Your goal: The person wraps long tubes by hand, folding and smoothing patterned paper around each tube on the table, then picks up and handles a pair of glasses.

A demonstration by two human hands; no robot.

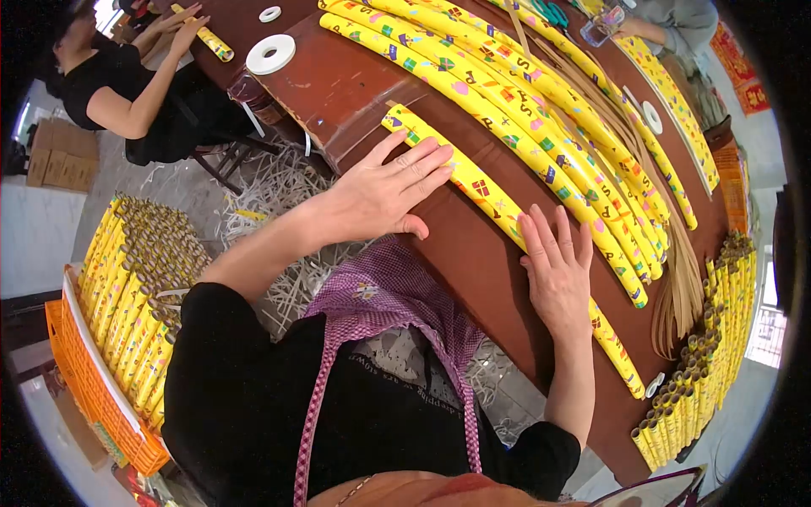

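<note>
A yellow tube (pixel 479 188) slants across the tabletop (pixel 460 258), from upper centre to lower right of the frame. Both hands lie open-fingered on it, unclenched: left hand (pixel 378 190) near its upper end, right hand (pixel 557 275) beyond mid-length.

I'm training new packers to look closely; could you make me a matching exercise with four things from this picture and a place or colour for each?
Things:
1. Left hand
2. Crate
3. Apron
4. White strips

Places and colours:
A. Scattered on the floor
B. Purple, checked
C. On a yellow tube
D. Orange

Right pairs: 1-C, 2-D, 3-B, 4-A.
</note>
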